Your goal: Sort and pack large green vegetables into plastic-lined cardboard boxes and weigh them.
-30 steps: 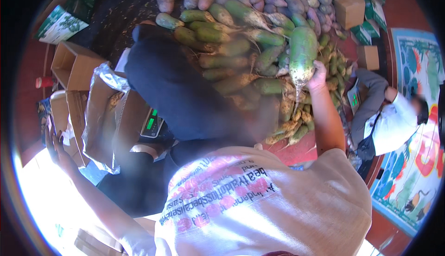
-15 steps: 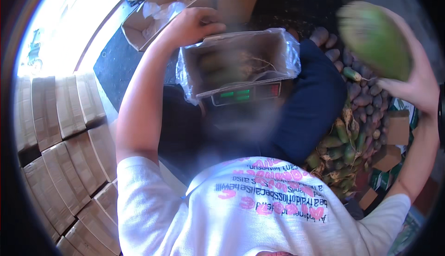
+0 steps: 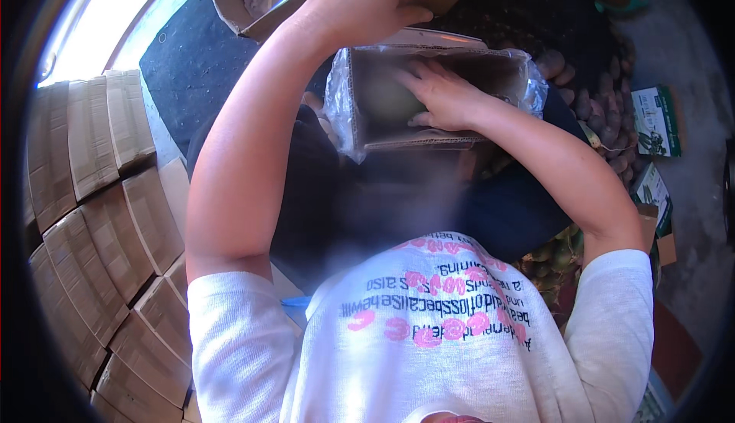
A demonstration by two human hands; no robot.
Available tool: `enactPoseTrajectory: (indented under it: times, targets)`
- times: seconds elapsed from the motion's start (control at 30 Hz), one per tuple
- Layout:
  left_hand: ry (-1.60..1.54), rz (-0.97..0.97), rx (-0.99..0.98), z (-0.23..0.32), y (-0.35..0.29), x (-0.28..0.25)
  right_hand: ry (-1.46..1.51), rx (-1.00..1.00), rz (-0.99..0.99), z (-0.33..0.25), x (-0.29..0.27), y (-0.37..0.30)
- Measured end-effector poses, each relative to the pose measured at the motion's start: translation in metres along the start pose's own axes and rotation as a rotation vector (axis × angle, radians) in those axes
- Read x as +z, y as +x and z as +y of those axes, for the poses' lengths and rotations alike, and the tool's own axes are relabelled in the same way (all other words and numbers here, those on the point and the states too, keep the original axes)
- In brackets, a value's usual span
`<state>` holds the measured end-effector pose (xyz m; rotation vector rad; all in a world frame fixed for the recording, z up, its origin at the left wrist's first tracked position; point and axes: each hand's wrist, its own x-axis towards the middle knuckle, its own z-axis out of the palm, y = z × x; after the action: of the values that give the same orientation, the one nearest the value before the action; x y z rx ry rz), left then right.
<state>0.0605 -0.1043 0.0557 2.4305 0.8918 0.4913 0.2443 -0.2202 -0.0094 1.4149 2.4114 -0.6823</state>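
A lined cardboard box (image 3: 429,141) stands in front of me, with clear plastic sheeting (image 3: 342,105) over its ends. Inside its left part is a large green radish (image 3: 389,105), dim and blurred. My right hand (image 3: 445,95) reaches into the box from the right, its fingers spread over the radish and gripping it. Beyond the box's far left side, my left hand (image 3: 375,2) has curled fingers just above the raised far flap (image 3: 436,38). Whatever those fingers hold, if anything, is hidden.
Stacked closed cartons (image 3: 88,124) line the left. An open carton (image 3: 237,6) with plastic inside lies behind my left hand. Reddish-purple tubers (image 3: 605,113) are heaped at right, with green radishes (image 3: 559,254) nearer me. Printed green-and-white cartons (image 3: 657,120) lie beyond the heap.
My right hand has brought the green radish from above the heap at right into the box. My left hand appears farther up and right in view. The scale display below the box no longer shows.
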Motion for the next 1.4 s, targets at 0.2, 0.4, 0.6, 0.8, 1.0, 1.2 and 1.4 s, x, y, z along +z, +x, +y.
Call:
enactPoseTrajectory:
  times: [0.2, 0.4, 0.6, 0.8, 1.0, 1.2, 1.4]
  targets:
    - [0.018, -0.034, -0.027, 0.018, -0.005, -0.021, 0.344, -0.001, 0.196, 0.007, -0.056, -0.056]
    - [0.131, 0.0, -0.111, 0.047, -0.026, -0.02, 0.674, 0.241, 0.498, 0.015, -0.099, -0.164]
    - [-0.058, 0.047, -0.405, 0.058, -0.025, -0.009, 0.726, 0.301, 0.58, 0.021, -0.093, -0.213]
    - [-0.002, 0.067, -0.299, 0.053, -0.025, -0.003, 0.674, 0.268, 0.546, 0.022, -0.088, -0.214]
    - [0.091, 0.099, -0.176, 0.036, -0.023, -0.002, 0.557, 0.21, 0.44, 0.013, -0.084, -0.178]
    - [0.101, -0.01, 0.019, 0.037, -0.004, 0.017, 0.11, -0.008, 0.29, 0.02, -0.023, -0.078]
    - [0.031, -0.251, -0.041, 0.013, -0.003, 0.031, -0.214, 0.015, 0.077, -0.011, 0.006, -0.003]
